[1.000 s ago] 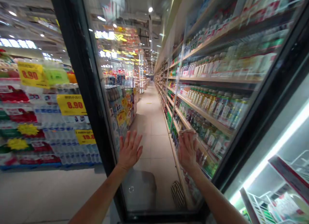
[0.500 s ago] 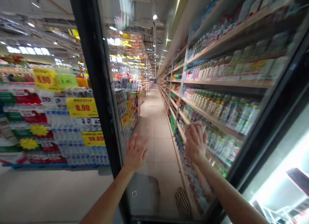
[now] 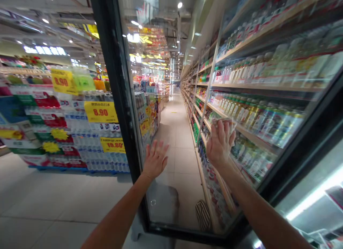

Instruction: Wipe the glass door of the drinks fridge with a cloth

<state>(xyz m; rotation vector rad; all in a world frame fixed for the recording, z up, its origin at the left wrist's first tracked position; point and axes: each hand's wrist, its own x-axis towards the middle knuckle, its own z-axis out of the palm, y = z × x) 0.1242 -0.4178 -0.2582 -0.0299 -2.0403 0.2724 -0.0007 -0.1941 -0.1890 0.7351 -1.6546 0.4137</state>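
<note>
A glass door (image 3: 171,206) in a black frame (image 3: 118,84) stands swung out before me. My left hand (image 3: 155,159) lies flat with fingers spread against the pane, near its left edge. Farther right, my right hand (image 3: 219,145) presses a crumpled, pale cloth (image 3: 226,123) to the same pane. The cloth shows beyond the fingertips; the rest of it is hidden under the palm. Through the pane, or mirrored in it, shelves of bottled drinks (image 3: 249,113) appear behind the right hand.
Stacked packs of bottled water (image 3: 100,159) with yellow price signs (image 3: 101,112) stand on a blue pallet (image 3: 61,168) at the left. A bright light strip (image 3: 316,193) glows inside the cabinet at the lower right. Tiled floor (image 3: 66,202) runs along the left.
My right hand has slid a little upward on the glass with the cloth. The left hand stays flat on the pane. The whole view has shifted slightly, with the scene moving rightward.
</note>
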